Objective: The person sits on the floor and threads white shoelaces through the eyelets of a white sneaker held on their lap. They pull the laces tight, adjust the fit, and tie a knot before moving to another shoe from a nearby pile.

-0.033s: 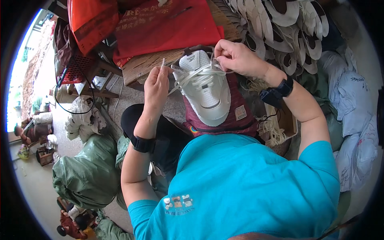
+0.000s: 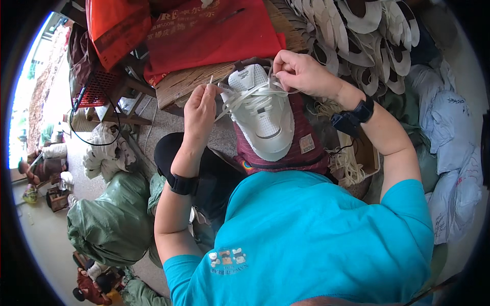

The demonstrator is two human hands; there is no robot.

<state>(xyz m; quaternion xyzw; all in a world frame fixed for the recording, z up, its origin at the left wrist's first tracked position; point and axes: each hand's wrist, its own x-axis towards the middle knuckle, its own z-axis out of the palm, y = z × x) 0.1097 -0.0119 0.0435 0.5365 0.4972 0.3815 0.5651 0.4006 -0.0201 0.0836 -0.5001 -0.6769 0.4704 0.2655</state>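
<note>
The white shoe (image 2: 268, 122) lies over the maroon striped cloth (image 2: 314, 135) at the person's lap, toe toward the body and the collar end up by the wooden table (image 2: 176, 92). Its pale laces (image 2: 251, 94) run loosely across the tongue (image 2: 247, 77), with no finished bow to be seen. The left hand (image 2: 200, 108), beside the shoe, pinches a lace, its tip poking up above the fingers; the right hand (image 2: 301, 74), at the opposite edge of the opening, has thumb and forefinger closed on what looks like another stretch of lace, partly hidden. Set against the previous picture, little has changed: the left hand and its lace tip have shifted very slightly toward the shoe, while the right holds its place, so the lacing seems to be at the same step, with 2 sides under control. Farther out lie a bundle of laces (image 2: 349, 166), a red bag (image 2: 204, 43) on the table, and many stacked shoe uppers (image 2: 367, 41).
</note>
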